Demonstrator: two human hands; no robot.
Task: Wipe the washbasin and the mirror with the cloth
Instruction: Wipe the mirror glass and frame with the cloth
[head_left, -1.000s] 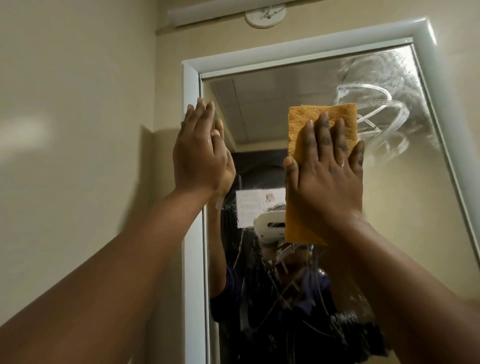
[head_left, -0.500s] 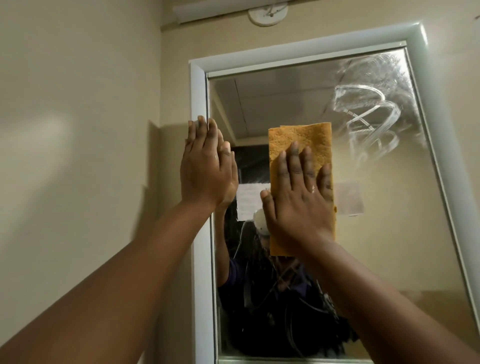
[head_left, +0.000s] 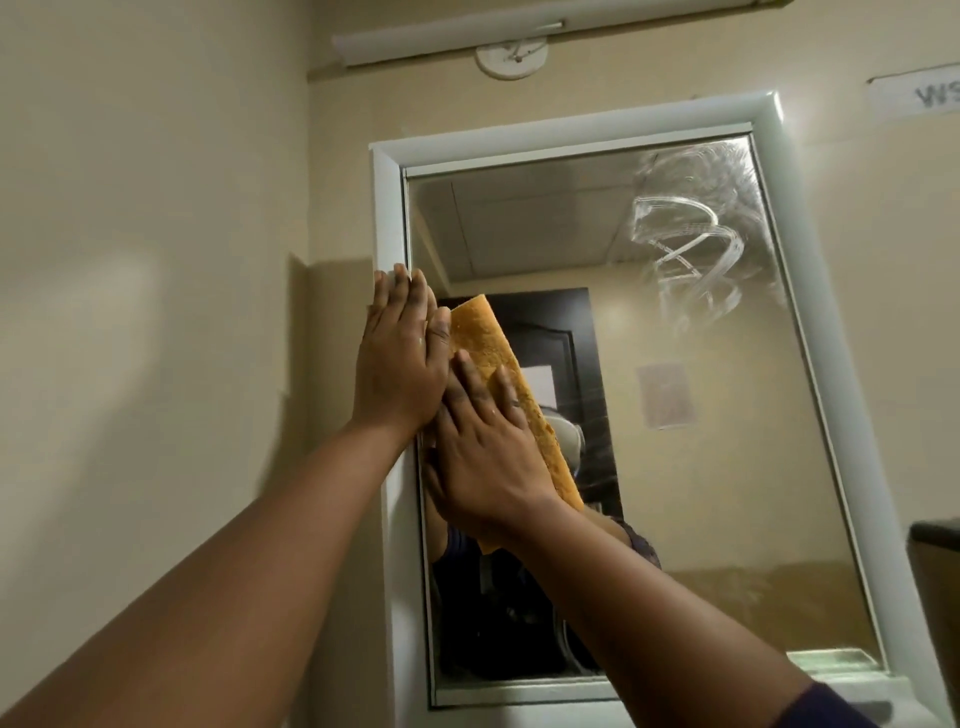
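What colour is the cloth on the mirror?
Orange-yellow with darker speckles; the cloth shows best in the head view.

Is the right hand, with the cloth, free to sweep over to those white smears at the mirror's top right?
Probably yes: the right hand presses the cloth at the left edge, and bare glass lies between it and the smears.

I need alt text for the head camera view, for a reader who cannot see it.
The right hand presses an orange cloth flat on the mirror near its left edge, while the left hand rests on the white frame. Soapy smears remain top right.
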